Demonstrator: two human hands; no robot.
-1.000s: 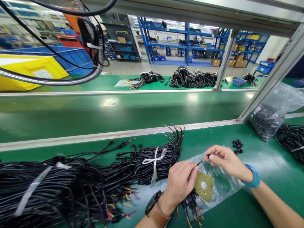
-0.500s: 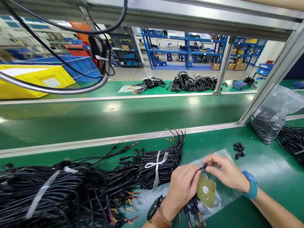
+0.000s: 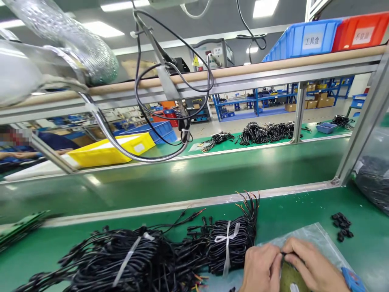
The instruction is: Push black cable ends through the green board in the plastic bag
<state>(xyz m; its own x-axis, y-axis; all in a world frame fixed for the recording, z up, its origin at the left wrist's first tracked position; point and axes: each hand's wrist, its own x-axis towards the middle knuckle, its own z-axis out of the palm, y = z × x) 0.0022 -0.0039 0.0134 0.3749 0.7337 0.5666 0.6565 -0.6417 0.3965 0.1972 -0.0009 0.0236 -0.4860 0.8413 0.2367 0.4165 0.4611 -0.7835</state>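
Observation:
My left hand (image 3: 261, 265) and my right hand (image 3: 316, 261) meet at the lower right, fingers pinched together. Between their fingertips shows a small black cable connector (image 3: 283, 254), mostly covered by the fingers. Just below it lies an olive-green square pad (image 3: 290, 278) with a white spot, partly hidden by my hands. A clear plastic bag (image 3: 319, 237) is spread flat under them. Left of my hands sits a bundle of black cables (image 3: 219, 247) tied with a white strip, and beyond it a larger tied cable pile (image 3: 121, 259).
Small black caps (image 3: 342, 225) lie loose on the green bench at right. A bag of black parts (image 3: 373, 174) leans near the metal post (image 3: 361, 101). Overhead, a metal-sheathed hose (image 3: 121, 152) and looped cables hang from the shelf. A person's arm (image 3: 18, 155) shows at far left.
The view has tilted up and swung left, so the bench items appear lower and further right. My hands have drawn together, fingertips now meeting over the small black connector.

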